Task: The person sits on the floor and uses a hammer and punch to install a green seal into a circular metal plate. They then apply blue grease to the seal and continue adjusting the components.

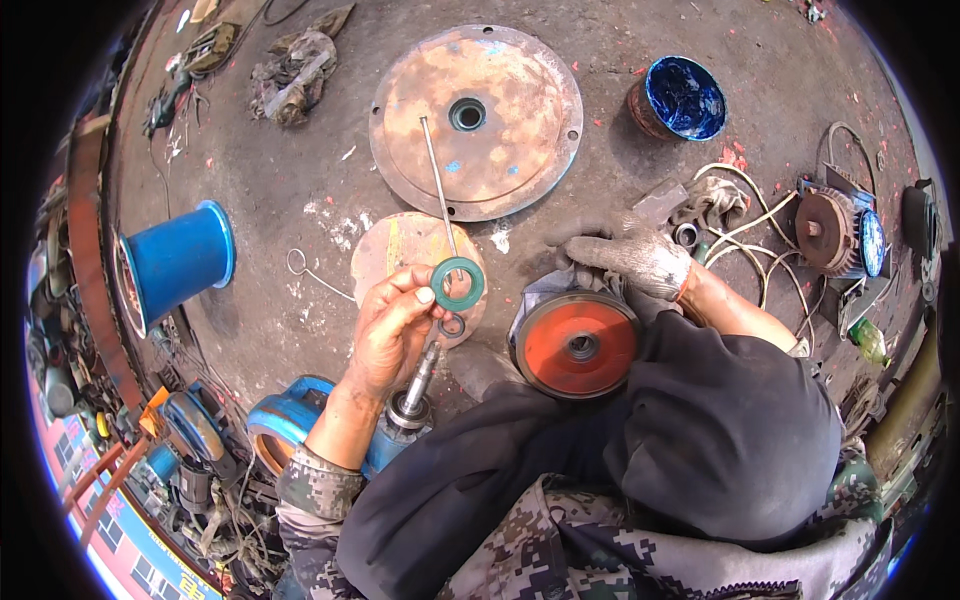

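My bare left hand [392, 325] pinches a green oil seal [440, 281] between thumb and fingers, holding it up over a round, worn plate [385, 250]. Just below the seal is a small dark ring [452, 327]; whether the hand touches it I cannot tell. Close by the wrist, a steel shaft with a bearing [412, 400] rises from a blue motor body [385, 445]. My right hand [625, 258], in a dirty knit glove, has its fingers stretched out to the left. It is just beyond an orange-red wheel [565, 345] that lies on a grey cloth by my legs.
A large round flange plate [520, 150] lies ahead, a thin metal rod [437, 180] across it. Around me are a bowl of blue paint [685, 98], a blue cylinder [178, 262], a motor with coiled cable [835, 230], a crumpled plastic bag [298, 72] and a wire hook [322, 275].
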`<action>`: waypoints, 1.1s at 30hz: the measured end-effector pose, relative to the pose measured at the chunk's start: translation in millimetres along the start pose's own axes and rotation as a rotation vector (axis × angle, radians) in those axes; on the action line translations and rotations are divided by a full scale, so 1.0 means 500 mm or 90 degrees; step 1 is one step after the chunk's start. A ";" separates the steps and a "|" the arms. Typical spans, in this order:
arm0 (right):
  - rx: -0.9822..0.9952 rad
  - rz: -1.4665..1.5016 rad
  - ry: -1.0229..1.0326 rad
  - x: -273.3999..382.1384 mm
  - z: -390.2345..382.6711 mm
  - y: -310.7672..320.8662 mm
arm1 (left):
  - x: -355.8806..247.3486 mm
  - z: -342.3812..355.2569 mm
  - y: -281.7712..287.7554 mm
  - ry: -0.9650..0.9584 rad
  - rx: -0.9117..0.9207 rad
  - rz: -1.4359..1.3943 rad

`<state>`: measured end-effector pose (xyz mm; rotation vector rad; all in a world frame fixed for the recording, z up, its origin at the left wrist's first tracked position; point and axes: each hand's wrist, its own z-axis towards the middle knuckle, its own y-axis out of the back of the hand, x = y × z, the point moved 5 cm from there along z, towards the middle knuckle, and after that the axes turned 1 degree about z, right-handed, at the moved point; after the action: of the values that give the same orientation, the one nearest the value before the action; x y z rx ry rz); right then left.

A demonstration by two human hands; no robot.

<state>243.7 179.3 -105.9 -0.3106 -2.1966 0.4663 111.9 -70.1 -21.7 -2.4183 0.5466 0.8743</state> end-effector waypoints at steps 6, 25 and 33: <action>0.109 0.113 0.008 0.035 0.003 -0.022 | -0.061 0.055 -0.088 0.100 0.094 0.163; -0.136 0.313 0.038 -0.065 -0.138 0.185 | -0.056 0.358 -0.408 -0.436 0.231 1.017; -0.151 0.241 0.047 -0.058 -0.140 0.193 | -0.038 0.487 -0.501 -0.445 0.183 1.358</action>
<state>322.5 270.9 -127.5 -0.8688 -2.1261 0.3882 114.3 272.8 -90.1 -0.2778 2.5595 1.8278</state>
